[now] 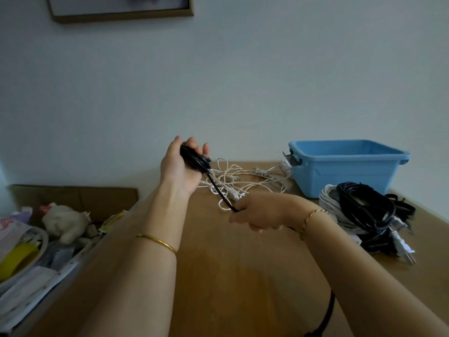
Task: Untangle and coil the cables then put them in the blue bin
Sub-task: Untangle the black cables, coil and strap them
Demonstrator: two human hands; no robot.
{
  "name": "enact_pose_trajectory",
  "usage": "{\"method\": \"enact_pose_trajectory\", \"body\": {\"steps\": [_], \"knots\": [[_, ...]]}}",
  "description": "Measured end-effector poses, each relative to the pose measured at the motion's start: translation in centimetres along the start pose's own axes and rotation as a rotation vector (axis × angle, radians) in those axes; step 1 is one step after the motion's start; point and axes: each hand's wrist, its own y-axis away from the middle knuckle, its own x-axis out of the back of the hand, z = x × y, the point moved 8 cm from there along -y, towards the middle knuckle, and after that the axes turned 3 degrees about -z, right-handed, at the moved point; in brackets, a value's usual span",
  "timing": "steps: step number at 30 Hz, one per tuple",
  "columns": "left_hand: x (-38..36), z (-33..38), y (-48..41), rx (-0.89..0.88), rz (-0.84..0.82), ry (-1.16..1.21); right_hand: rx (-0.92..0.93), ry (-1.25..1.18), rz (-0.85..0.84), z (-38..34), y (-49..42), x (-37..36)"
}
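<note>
Holds a small coil of black cable [197, 161] in the left hand [179, 167], raised at mid-frame with fingers curled round the loops. Grips the same cable's straight run just below and to the right with the right hand [255, 212], closed into a fist round it; trails the rest off the bottom edge. Behind the hands, on the wooden table [230, 263], a loose white cable tangle [233, 181]. At right of frame, the blue bin [345, 171] on the table's far side, inside hidden by its wall. Just in front of the bin, coiled white and black cables [359, 210], plugs toward the lower right. At lower left, a cardboard box [73, 194] with a plush toy [64, 222]
</note>
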Motion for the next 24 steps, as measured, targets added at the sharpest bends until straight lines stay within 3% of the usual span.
{"method": "enact_pose_trajectory", "body": {"steps": [4,9,12,16,19,24], "knots": [[-0.3,-0.1,-0.1,-0.117,0.016,-0.324,0.102,0.010,0.114,-1.9,1.0,1.4],[-2.0,-0.6,0.6,-0.295,-0.140,-1.018,0.103,-0.032,0.286,-2.2,2.1,3.8],[-3.0,-2.1,1.6,-0.242,-0.268,-1.303,0.097,-0.064,0.408,-2.0,3.0,5.3],[-3.2,-3.4,2.0,-0.108,-0.280,-1.580,0.126,-0.135,0.496,-1.5,4.2,6.5],[-2.9,-4.8,2.2,0.081,-0.412,-1.551,0.152,-0.103,0.579,-1.5,5.0,7.5],[-2.9,-7.0,4.3,0.408,-0.622,-1.213,0.182,-0.075,0.767,-1.0,6.3,8.8]]}}
